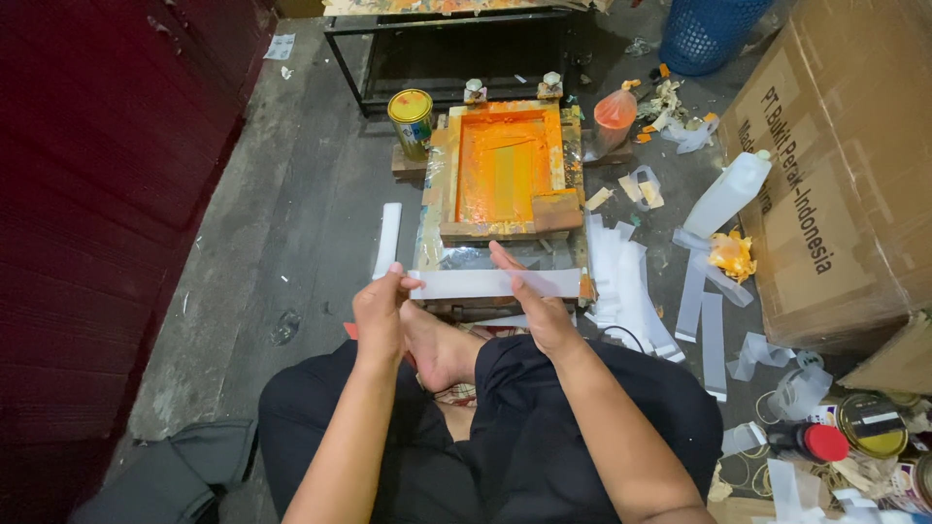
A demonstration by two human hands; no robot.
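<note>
1. Head view looked down on a person seated cross-legged on the floor, a long white strip (495,283) held crosswise in front of them.
2. Their left hand (381,312) pinched the strip's left end between thumb and fingers.
3. Their right hand (532,303) lay open and flat along the strip, fingers stretched out, not closed on it.
4. Just beyond the strip sat a wooden printing frame (505,170), its shallow well coated in orange ink.
5. A yellow-lidded tin (412,120) stood shut at the frame's left corner; what was inside could not be seen.
6. A clear bag (615,114) with orange stuff in it sat to the frame's right.
7. A white plastic bottle (728,194) leaned against a big cardboard box (835,165).
8. More white strips (631,286) lay piled on the floor beside the right hand.
9. A blue basket (707,31) stood far back, its contents out of sight.
</note>
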